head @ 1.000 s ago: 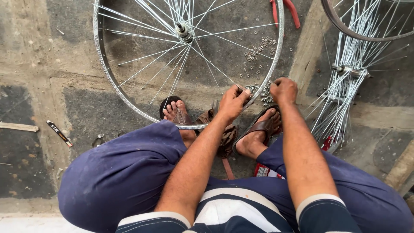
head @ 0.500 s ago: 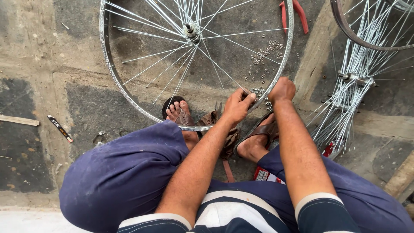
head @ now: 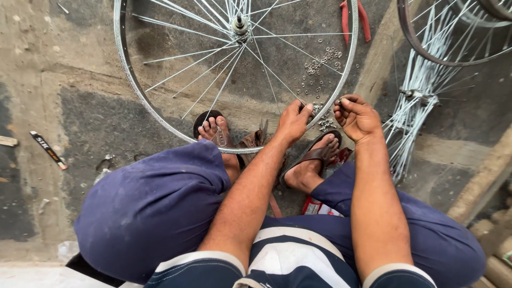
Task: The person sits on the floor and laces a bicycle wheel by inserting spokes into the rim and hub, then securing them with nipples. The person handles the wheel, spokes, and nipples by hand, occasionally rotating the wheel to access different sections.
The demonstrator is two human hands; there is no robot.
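A seated person's left hand (head: 292,121) curls its fingers against the inner edge of a bicycle wheel rim (head: 124,80), fingertips pinched at the point where a spoke (head: 277,77) meets the metal. Just to its right, the right hand (head: 356,116) is half-closed, thumb pressed to fingertips on something too small to make out, right beside the same stretch of rim. The 2 hands sit close together but apart.

The wheel lies flat on the concrete floor (head: 80,122) ahead of the hands, its hub (head: 239,24) well beyond them, and its near arc rests over the person's 2 sandalled feet (head: 314,160) directly below the hands. Between hands and hub, a scatter of small metal nipples (head: 320,61) dots the ground, too many and too small to count. Past them lies 1 pair of red-handled pliers (head: 354,18). Right of the right hand, a bundle of loose spokes (head: 421,101) lies fanned under a second, darker rim (head: 410,37). Far to the left, 1 dark narrow tool (head: 48,150) rests on the floor.
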